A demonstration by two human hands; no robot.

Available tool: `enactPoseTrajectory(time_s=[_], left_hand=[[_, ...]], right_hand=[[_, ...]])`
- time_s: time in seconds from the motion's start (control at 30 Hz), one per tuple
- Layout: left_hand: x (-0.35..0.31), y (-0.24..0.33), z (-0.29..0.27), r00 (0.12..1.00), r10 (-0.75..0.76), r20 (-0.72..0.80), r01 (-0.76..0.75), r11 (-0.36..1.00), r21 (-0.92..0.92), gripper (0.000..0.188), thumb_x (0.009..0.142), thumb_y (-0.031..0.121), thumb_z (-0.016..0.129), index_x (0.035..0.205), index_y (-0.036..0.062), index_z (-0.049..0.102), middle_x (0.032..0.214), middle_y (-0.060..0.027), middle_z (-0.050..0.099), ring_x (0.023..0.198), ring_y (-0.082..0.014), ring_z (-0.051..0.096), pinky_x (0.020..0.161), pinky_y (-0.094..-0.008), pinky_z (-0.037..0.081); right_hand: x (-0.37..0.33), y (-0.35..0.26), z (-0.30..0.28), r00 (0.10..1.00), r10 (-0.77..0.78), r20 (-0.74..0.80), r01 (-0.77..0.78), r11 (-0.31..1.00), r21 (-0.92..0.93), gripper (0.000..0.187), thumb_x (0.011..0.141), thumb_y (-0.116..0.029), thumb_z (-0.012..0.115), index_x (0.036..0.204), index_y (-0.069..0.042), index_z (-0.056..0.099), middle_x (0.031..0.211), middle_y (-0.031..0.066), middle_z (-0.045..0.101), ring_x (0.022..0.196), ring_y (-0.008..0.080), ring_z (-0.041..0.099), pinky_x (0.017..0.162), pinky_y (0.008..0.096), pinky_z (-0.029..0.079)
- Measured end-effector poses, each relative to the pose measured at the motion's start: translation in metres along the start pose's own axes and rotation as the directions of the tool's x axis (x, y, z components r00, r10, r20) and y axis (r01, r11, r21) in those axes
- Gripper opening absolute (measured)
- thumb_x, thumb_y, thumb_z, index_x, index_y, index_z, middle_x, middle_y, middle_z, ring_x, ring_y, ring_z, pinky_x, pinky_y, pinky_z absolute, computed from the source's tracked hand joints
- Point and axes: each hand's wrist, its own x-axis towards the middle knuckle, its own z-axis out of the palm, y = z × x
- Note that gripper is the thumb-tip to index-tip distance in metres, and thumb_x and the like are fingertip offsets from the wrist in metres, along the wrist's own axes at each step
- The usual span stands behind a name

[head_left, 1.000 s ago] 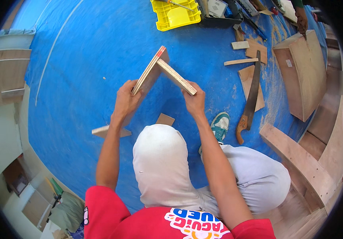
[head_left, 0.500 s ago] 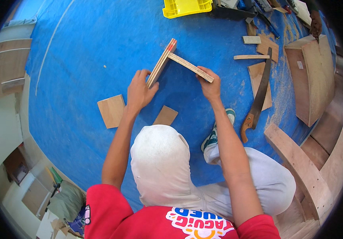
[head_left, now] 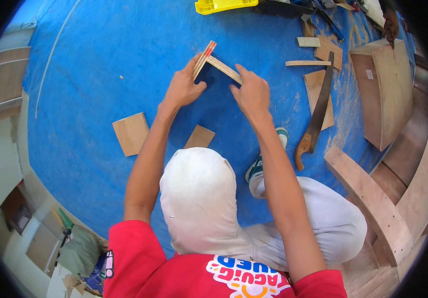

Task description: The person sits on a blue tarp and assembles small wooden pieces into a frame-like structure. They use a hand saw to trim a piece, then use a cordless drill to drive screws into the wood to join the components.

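Ahead of my knees I hold two plywood pieces that meet at an angle. The left-hand plywood piece (head_left: 200, 63), layered at its edge and marked red near its far end, is gripped by my left hand (head_left: 183, 88). From its side the other plywood piece (head_left: 225, 70) runs toward the right, and its near end sits between the thumb and fingers of my right hand (head_left: 253, 94). Whether the pieces are fastened together, I cannot tell. Nearer to me, a square plywood piece (head_left: 130, 134) and a smaller brown wood piece (head_left: 200, 136) lie on the blue tarp (head_left: 89, 79).
A handsaw (head_left: 319, 116) lies on wood offcuts at the right. Beyond it stand a wooden box (head_left: 393, 94) and a curved plywood part (head_left: 368, 198). A yellow tray (head_left: 226, 5) is at the far edge. Another person's hand (head_left: 391, 27) touches the box.
Both hands have moved the plywood pieces slightly farther away, and my right hand has come closer to my left. The view has shifted a little.
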Motion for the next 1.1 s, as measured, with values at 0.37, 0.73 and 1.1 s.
enactPoseTrajectory(time_s=[0.37, 0.73, 1.1], left_hand=[[-0.02, 0.058, -0.032, 0.98, 0.192, -0.045, -0.18, 0.966, 0.184, 0.088, 0.079, -0.013, 0.046, 0.162, 0.0159, 0.037, 0.156, -0.0283, 0.044, 0.147, -0.0417, 0.041, 0.121, -0.0438, 0.036], [-0.02, 0.072, -0.022, 0.948, 0.259, 0.185, -0.317, 0.717, 0.62, 0.094, 0.082, -0.018, 0.048, 0.166, 0.0178, 0.025, 0.166, -0.0296, 0.025, 0.146, -0.0586, 0.032, 0.113, -0.0662, 0.039], [-0.012, 0.107, 0.001, 0.869, 0.195, 0.455, -0.493, 0.427, 0.758, 0.104, 0.071, -0.003, 0.073, 0.162, 0.0017, 0.023, 0.158, -0.0293, 0.034, 0.142, -0.0493, 0.04, 0.114, -0.0495, 0.046]], right_hand=[[0.006, -0.008, 0.027, 0.946, -0.008, -0.325, 0.165, 0.872, 0.461, 0.041, 0.088, -0.017, 0.075, 0.129, -0.013, 0.072, 0.112, 0.0178, 0.075, 0.099, 0.0385, 0.072, 0.083, 0.0439, 0.057], [0.014, -0.002, 0.087, 0.891, 0.079, -0.447, 0.253, 0.731, 0.634, 0.046, 0.086, 0.0, 0.07, 0.13, -0.01, 0.071, 0.116, 0.0169, 0.074, 0.104, 0.0377, 0.071, 0.089, 0.043, 0.057], [-0.013, 0.021, 0.08, 0.971, 0.183, -0.155, -0.003, 0.657, 0.754, 0.038, 0.085, -0.003, 0.069, 0.123, -0.009, 0.071, 0.114, 0.0197, 0.073, 0.11, 0.0412, 0.068, 0.09, 0.0483, 0.055]])
